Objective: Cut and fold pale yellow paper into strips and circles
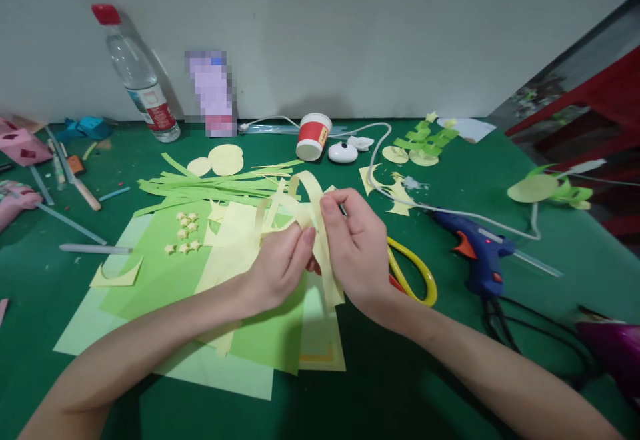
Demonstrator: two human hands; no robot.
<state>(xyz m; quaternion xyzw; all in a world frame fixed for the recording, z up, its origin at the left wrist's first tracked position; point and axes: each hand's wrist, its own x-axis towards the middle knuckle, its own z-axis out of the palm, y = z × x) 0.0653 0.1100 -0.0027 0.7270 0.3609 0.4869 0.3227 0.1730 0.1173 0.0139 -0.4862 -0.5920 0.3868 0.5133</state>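
Both hands meet over the middle of the green table. My left hand pinches pale yellow paper strips, fingers closed on them. My right hand is closed on the same bundle, thumb on top, and one strip hangs down past its palm. Under the hands lie green and yellow paper sheets. Several tiny folded paper stars sit on the green sheet to the left. Yellow-handled scissors lie just right of my right hand.
A blue glue gun with its cord lies at the right. Cut green strips, yellow paper discs, a red-and-white cup and a water bottle stand farther back. Glue sticks and pink craft pieces lie at the left.
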